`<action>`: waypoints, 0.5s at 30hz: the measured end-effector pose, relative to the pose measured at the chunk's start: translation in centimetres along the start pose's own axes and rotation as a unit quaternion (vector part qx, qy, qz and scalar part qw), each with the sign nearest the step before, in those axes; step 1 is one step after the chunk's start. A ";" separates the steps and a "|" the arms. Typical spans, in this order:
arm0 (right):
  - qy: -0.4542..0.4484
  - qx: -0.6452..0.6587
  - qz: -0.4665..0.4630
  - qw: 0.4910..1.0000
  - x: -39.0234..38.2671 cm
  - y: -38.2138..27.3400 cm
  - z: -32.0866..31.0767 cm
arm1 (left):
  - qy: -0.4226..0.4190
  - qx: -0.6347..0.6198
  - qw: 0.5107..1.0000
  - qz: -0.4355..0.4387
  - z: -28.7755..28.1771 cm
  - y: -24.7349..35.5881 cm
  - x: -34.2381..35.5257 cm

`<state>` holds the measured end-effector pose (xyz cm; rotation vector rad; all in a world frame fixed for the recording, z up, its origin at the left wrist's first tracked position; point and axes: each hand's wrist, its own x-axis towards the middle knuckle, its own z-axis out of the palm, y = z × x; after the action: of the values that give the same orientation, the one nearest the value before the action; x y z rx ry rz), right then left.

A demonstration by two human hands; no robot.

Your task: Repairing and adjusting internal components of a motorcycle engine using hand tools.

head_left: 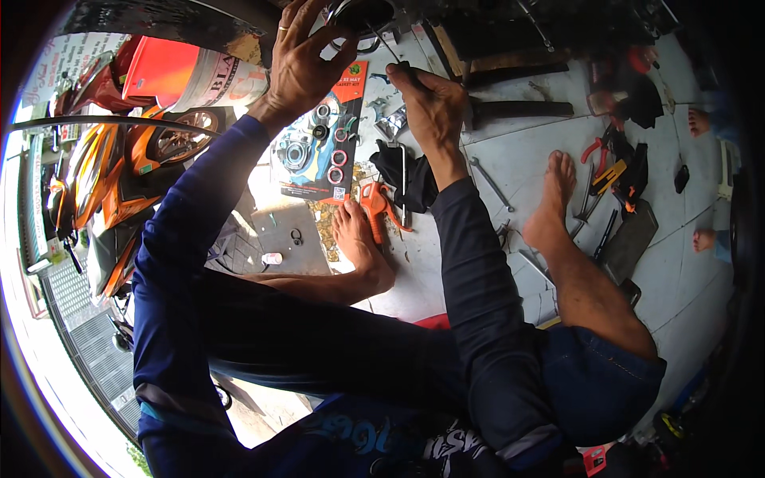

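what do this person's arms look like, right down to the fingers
The left sleeve is long and navy, with grey and blue bands higher up; the right sleeve is also long, looks darker. A slim ring circles one left finger; no gloves.

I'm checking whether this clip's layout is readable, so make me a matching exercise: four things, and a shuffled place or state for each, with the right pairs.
Things
1. left hand
2. right hand
3. silver wrench
4. printed card

Places and states
A. just ahead of the toes of the left foot
B. wrapped round a thin dark-handled tool
C. lying between the right wrist and the right foot
D. raised, with a finger ring on it

Right pairs: 1-D, 2-B, 3-C, 4-A
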<state>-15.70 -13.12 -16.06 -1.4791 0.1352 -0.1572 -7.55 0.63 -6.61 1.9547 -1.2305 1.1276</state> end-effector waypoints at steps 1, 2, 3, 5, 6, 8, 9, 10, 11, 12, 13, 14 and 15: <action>0.001 0.020 0.007 1.000 -0.1 0.0 0.0 | 0.082 -0.050 0.994 0.055 -0.4 0.3 0.0; 0.001 0.040 0.014 0.999 -0.2 0.1 0.0 | 0.160 -0.089 0.976 0.115 -0.3 0.3 0.2; 0.000 0.040 0.013 0.999 -0.4 0.1 0.0 | -0.024 0.009 0.999 0.041 -1.3 0.6 -0.3; -0.009 0.042 0.004 0.999 -0.6 0.1 -0.2 | -0.192 0.080 0.975 -0.075 -2.9 1.4 -1.6; -0.013 0.042 -0.004 0.999 -0.8 0.2 -0.3 | -0.191 0.081 0.975 -0.075 -3.4 1.5 -2.1; -0.032 0.059 -0.005 0.998 -0.9 0.3 -1.0 | -0.201 0.060 0.975 -0.074 -4.2 1.7 -2.9; -0.033 0.058 -0.005 0.998 -1.0 0.4 -1.4 | -0.201 0.060 0.975 -0.074 -4.2 1.7 -3.1; -0.072 0.019 0.001 0.997 -0.9 0.4 -2.2 | -0.204 0.078 0.975 -0.044 -4.4 2.0 -3.2; -0.113 -0.016 -0.002 0.993 -0.9 0.5 -3.2 | -0.212 0.084 0.973 -0.031 -4.4 2.1 -3.2; -0.144 0.002 0.066 0.987 -0.7 0.6 -3.6 | -0.207 0.061 0.976 -0.041 -4.1 2.6 -3.4; -0.174 0.014 0.087 0.981 -0.7 0.7 -4.4 | -0.233 0.053 0.970 -0.052 -4.0 3.2 -3.7; -0.200 0.014 0.124 0.972 -0.7 0.9 -5.3 | -0.234 0.031 0.971 -0.035 -3.8 3.8 -4.0; -0.215 0.017 0.192 0.957 -0.8 1.1 -6.3 | -0.271 0.011 0.960 -0.069 -3.7 4.6 -4.7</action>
<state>-17.64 -19.06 -17.68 -1.3927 0.0636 0.4736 -14.06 3.64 -8.79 2.4169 -1.3168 0.5467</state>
